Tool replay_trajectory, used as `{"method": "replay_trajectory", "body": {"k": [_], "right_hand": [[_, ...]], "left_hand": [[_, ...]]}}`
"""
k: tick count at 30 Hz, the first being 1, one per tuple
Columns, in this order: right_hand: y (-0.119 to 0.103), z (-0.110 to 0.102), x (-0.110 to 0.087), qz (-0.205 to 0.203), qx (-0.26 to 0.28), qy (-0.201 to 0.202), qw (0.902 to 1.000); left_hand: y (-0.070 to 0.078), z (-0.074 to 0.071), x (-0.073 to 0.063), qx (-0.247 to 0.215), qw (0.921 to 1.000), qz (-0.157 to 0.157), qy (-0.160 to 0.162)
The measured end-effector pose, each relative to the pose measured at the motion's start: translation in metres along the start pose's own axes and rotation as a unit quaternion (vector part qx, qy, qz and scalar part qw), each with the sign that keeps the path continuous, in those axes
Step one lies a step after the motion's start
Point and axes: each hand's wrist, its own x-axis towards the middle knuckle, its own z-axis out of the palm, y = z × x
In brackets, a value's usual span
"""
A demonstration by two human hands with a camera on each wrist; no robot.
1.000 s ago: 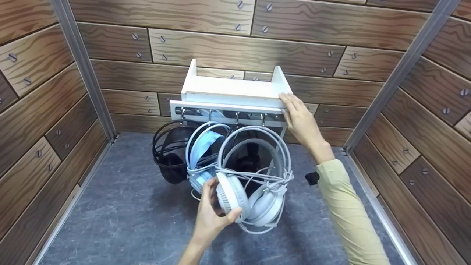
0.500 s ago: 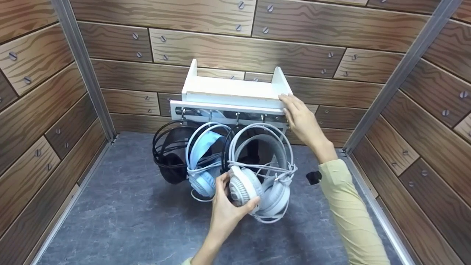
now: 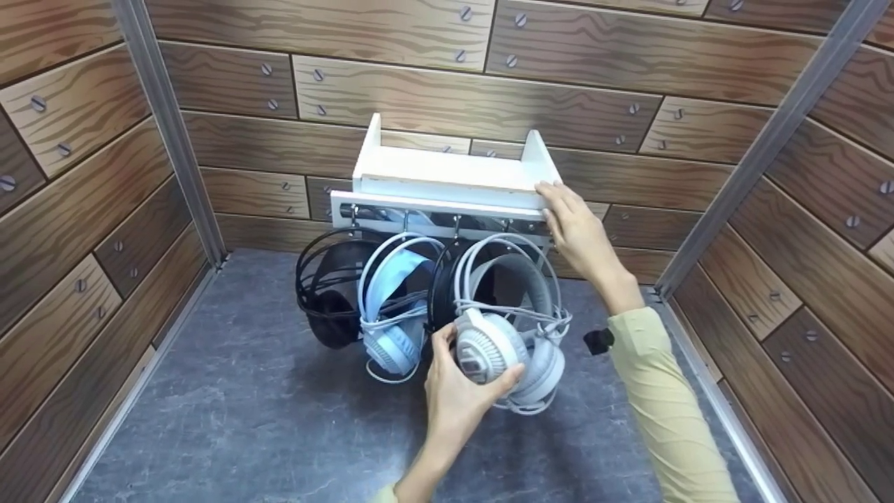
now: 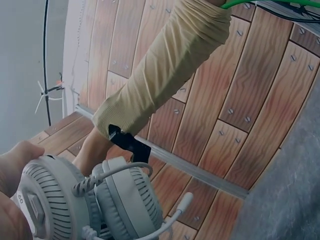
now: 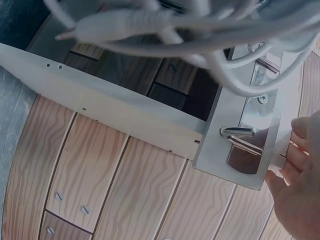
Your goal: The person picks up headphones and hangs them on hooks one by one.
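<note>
My left hand (image 3: pixel 457 398) grips the near ear cup of a pair of white headphones (image 3: pixel 492 349), thumb on one side and fingers on the other. Their headband stands upright and overlaps the rightmost hook in the head view, with a bundled cable strung across it. In the left wrist view both ear cups (image 4: pixel 52 195) and a mic boom show. My right hand (image 3: pixel 583 234) holds the right end of a white rack (image 3: pixel 447 168), fingers over its top edge and thumb at the front rail. A metal hook (image 5: pixel 240 137) near that hand shows bare in the right wrist view.
On the rack's other hooks hang black headphones (image 3: pixel 332 314) at the left, light-blue headphones (image 3: pixel 391 342) beside them, and another black pair (image 3: pixel 440 286) partly behind the white one. Wood-patterned walls (image 3: pixel 447 91) enclose the grey floor (image 3: pixel 279 419) on three sides.
My left hand has moved right and slightly up with the white headphones, turning the gripped ear cup's outer face toward the head camera. The right hand stays on the rack.
</note>
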Motion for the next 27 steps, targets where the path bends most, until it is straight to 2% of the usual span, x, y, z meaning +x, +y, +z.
{"method": "replay_trajectory", "body": {"k": [7, 9, 12, 16, 19, 22, 27], "right_hand": [[0.002, 0.001, -0.001, -0.003, 0.002, 0.012, 0.9999], [0.001, 0.001, 0.000, -0.003, 0.004, 0.011, 0.9999], [0.001, 0.002, 0.000, -0.004, 0.004, 0.013, 0.9999], [0.001, 0.004, 0.000, -0.004, 0.004, 0.015, 0.9999], [0.001, 0.005, 0.001, -0.003, 0.003, 0.014, 0.9999], [0.001, 0.006, 0.001, -0.001, 0.003, 0.013, 0.9999], [0.001, 0.006, 0.001, -0.004, 0.000, 0.017, 0.9999]], "left_hand": [[-0.002, 0.021, -0.006, 0.012, 0.9997, -0.005, 0.022], [-0.005, 0.027, -0.010, 0.017, 0.9993, 0.010, 0.032], [-0.010, 0.034, -0.013, 0.035, 0.9971, 0.049, 0.046], [-0.018, 0.044, -0.015, 0.080, 0.9890, 0.107, 0.062], [-0.024, 0.050, -0.016, 0.108, 0.9811, 0.140, 0.079], [-0.029, 0.057, -0.016, 0.125, 0.9754, 0.155, 0.094], [-0.037, 0.070, -0.016, 0.170, 0.9665, 0.160, 0.106]]}}
